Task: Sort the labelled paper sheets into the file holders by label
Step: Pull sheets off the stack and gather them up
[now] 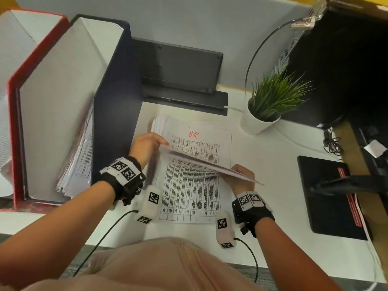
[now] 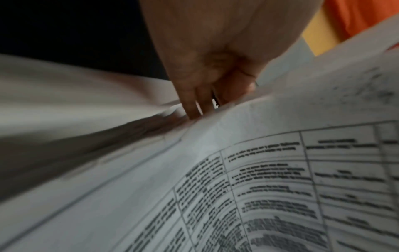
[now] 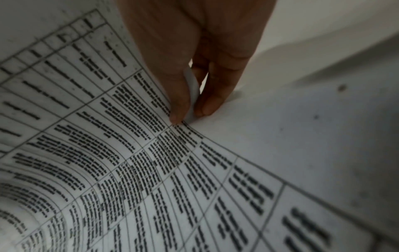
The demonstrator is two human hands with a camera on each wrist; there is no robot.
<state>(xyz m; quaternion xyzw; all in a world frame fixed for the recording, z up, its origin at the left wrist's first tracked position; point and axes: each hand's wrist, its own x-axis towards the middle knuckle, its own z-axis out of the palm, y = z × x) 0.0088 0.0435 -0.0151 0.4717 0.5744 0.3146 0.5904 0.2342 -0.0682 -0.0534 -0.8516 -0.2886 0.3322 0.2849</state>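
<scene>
- Step in hand, as judged: one printed sheet (image 1: 210,164) is being lifted clear of the paper stack (image 1: 195,181) on the white desk (image 1: 273,185), ahead of filing.
- The left hand (image 1: 147,147) is gripping the lifted sheet at its far left corner, with fingers curled over the edge; the wrist view shows fingertips (image 2: 194,109) tucked at the paper's edge.
- The right hand (image 1: 241,177) is pinching the same sheet at its near right edge; the wrist view shows thumb and fingers (image 3: 207,105) closing on the paper from both sides.
- The sheet is hanging tilted above the stack, apart from it. Its label is not readable here.
- The sheet now uppermost on the stack is bearing a red "HR" mark (image 1: 193,134).
- Next move, as judged: the label needs reading, then the sheet needs carrying left and dropping edge-first into the matching holder.
- The dark blue file holder (image 1: 117,97) is standing just beside the stack and is already carrying papers; the red file holder (image 1: 12,122) is standing beyond it.
- Surroundings: a potted plant (image 1: 270,106), a dark stand (image 1: 178,68) and a black pad (image 1: 327,196) are sitting on the desk, none across the path to the holders.
- Risk: the thin sheet is likely to buckle on entry or catch on the papers already in the holder.
</scene>
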